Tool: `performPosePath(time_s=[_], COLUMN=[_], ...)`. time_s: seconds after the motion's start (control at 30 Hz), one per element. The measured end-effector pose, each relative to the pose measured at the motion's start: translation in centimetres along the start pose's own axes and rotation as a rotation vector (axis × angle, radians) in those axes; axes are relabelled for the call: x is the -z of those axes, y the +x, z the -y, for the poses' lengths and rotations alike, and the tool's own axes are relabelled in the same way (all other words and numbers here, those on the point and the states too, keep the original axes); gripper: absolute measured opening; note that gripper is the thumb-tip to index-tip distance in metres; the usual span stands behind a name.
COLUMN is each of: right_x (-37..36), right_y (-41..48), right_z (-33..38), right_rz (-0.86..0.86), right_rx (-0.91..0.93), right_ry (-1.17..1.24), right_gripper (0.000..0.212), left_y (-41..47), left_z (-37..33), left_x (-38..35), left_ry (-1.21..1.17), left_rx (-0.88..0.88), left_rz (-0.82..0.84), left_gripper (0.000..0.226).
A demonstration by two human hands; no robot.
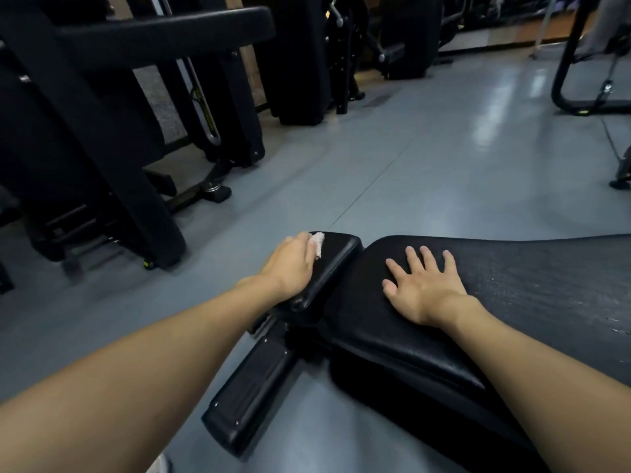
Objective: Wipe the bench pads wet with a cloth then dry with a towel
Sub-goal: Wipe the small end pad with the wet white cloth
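Note:
A black bench fills the lower right, with a small seat pad (336, 259) beside a long back pad (532, 285). My left hand (290, 264) lies on the small pad's left side and holds a small white cloth (317, 243), most of which is hidden under the fingers. My right hand (425, 286) rests flat with spread fingers on the near end of the long pad. That pad's surface looks speckled, perhaps damp, toward the right.
The bench's black foot (249, 404) sticks out toward me on the grey floor (426, 172). Black gym machines (102, 138) stand at the left and back. Another machine frame (580, 83) is at the far right.

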State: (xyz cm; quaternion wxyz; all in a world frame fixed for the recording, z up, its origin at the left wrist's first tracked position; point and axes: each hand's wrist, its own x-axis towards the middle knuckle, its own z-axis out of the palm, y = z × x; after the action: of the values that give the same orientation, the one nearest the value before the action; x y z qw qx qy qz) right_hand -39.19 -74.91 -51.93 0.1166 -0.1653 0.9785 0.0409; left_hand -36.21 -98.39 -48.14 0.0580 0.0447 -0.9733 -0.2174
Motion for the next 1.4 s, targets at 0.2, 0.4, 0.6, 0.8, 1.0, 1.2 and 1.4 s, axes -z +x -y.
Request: performPosePath(time_s=[0.2,0.4,0.6,0.8,1.0,1.2,1.4], right_x=[2.9,1.8,-1.8,-2.3,-0.2,-1.9,-1.7], right_y=[1.1,6.4,11.8,10.5,18.4,11.8,7.6], right_z=[4.6,14.8,19.4,20.2,15.9,19.9,23.6], right_rz=[-0.154,-0.273,-0.144,-0.092,-0.090,-0.135,-0.092], right_rx=[-0.023,0.150,-0.220,-0.307,-0.441,-0.353,-0.381], right_ry=[-0.116,0.277,0.079,0.042,0.056,0.014,-0.067], right_gripper=[0.050,0.056,0.074,0.092,0.073,0.078,0.094], left_y=[4.5,10.1,14.4,15.8,13.8,13.9,13.9], left_z=[4.2,10.2,14.0,16.6,20.9,22.4,22.6], left_x=[-1.3,-1.1,-2.9,-3.4,-3.5,-3.5,-3.9], left_ry=[0.097,0.042,0.109,0.177,0.110,0.014,-0.077], left_rx=[-0.031,-0.170,-0.418,-0.706,-0.769,-0.701,-0.708], left_rz=[0.261,0.247,0.461,0.442,0.445,0.442,0.416], left_gripper=[0.050,0.049,0.045,0.045,0.086,0.096,0.083])
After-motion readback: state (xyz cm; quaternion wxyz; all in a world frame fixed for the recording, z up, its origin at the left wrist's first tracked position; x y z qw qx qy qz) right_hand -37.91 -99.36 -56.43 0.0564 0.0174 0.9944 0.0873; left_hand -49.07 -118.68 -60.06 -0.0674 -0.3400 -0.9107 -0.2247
